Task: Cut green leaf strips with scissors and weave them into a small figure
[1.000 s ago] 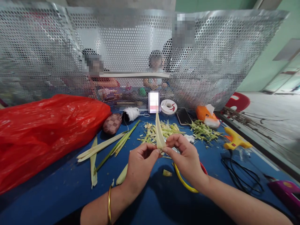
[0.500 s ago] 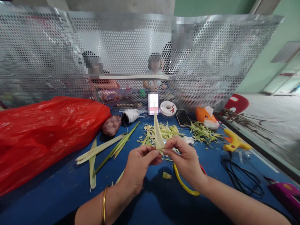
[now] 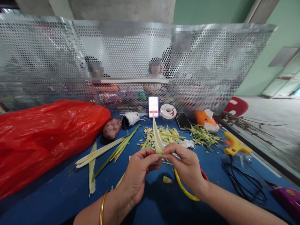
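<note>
Both my hands meet in the middle of the view, pinching the base of a pale, pointed leaf (image 3: 157, 139). The leaf stands upright, its tip away from me. My left hand (image 3: 138, 168), below a gold bangle (image 3: 102, 207), grips it between thumb and fingers. From the other side my right hand (image 3: 186, 164) pinches the same base, fingertips nearly touching the left thumb. Part of the base is hidden by the fingers. Behind the leaf lies a heap of shredded plant scraps (image 3: 167, 132). Under my right hand is a yellow ring-shaped thing (image 3: 184, 187), partly hidden.
Long leaves (image 3: 103, 151) and a red plastic bag (image 3: 51, 125) lie left on the blue table. Farther back are white thread (image 3: 131, 118), a ribbon roll (image 3: 168, 111), a phone (image 3: 183, 121) and tissues (image 3: 206, 120). A yellow glue gun (image 3: 236, 145) with its cord lies right.
The view has tipped slightly upward, so things sit a little lower. The leaf looks narrower and has turned slightly. Both hands keep pinching its base.
</note>
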{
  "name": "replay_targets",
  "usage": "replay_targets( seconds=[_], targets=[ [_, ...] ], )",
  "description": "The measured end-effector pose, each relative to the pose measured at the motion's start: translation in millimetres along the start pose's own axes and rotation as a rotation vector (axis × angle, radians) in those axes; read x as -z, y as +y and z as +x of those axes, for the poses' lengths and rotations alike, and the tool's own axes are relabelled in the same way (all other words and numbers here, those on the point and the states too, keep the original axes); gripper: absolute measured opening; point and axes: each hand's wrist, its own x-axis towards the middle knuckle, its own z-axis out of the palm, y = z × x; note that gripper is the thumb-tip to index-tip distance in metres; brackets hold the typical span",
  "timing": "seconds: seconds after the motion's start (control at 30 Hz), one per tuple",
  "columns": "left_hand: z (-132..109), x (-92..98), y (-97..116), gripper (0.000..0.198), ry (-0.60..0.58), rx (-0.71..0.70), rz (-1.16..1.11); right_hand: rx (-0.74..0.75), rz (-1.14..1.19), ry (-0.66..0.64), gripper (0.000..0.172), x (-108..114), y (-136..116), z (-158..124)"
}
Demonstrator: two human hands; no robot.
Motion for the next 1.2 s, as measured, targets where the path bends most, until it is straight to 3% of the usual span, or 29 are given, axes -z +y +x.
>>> replay_targets(
  seconds=[0.3,0.53,0.67,0.87,1.2],
  targets=[
    [5,0.7,-4,0.016,0.013,-0.107,0.11,-0.009,-0.038,-0.075,0.013,2,-5,3],
    [6,4.0,-8,0.013,0.039,-0.425,0.366,-0.155,0.079,-0.052,0.013,0,-10,3],
    [6,5.5,-6,0.012,0.038,-0.527,0.486,-0.224,0.173,0.018,0.009,-3,-13,4],
    [7,2.5,-9,0.009,0.036,-0.365,0.344,-0.317,0.381,0.069,0.023,-4,-10,7],
    [5,0.4,-3,0.014,0.026,-0.043,0.146,-0.238,0.267,0.073,0.013,-5,-2,5]
  ],
)
